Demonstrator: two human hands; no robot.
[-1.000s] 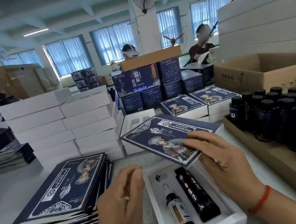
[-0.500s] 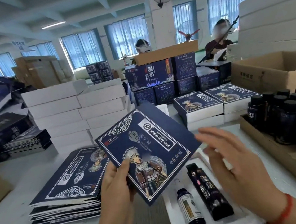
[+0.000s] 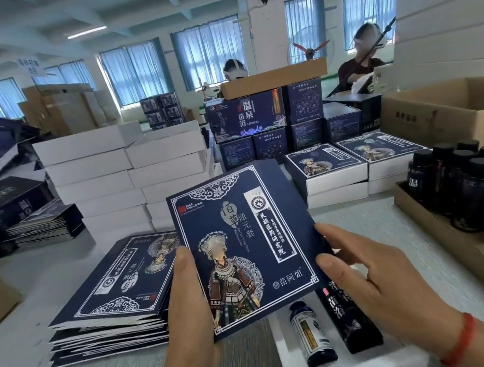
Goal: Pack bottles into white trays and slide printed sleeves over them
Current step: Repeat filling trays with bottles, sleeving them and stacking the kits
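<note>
Hands hold one printed sleeve [image 3: 247, 248] up above the near edge of the table [image 3: 387, 228]: the left hand [image 3: 185, 316] grips its lower left edge, thumb lying on the printed face, while the right hand [image 3: 383, 285] has its thumb against the right edge and its fingers seem to wrap behind, though that side is hidden. A red cord circles the right wrist. The sleeve is flat, dark navy, framed by a silver line border with a scroll ornament at the top, and carries a figure in a silver headdress and embroidered dress, plus columns of Chinese characters.

Just under its lower right corner sits the white tray [image 3: 283, 354], holding a small dark bottle [image 3: 311, 336] with a pale label beside a long black box [image 3: 348, 318], both lying flat in it. Left of the hands a stack of flat sleeves [image 3: 112, 287] rests on the table. At the right, a cardboard tray of dark bottles [image 3: 468, 185] with black caps stands near an open carton [image 3: 441, 114]. Farther back are stacked white boxes [image 3: 120, 165], finished sleeved boxes [image 3: 334, 168], navy cartons [image 3: 270, 121], and two people seated before curtained windows.
</note>
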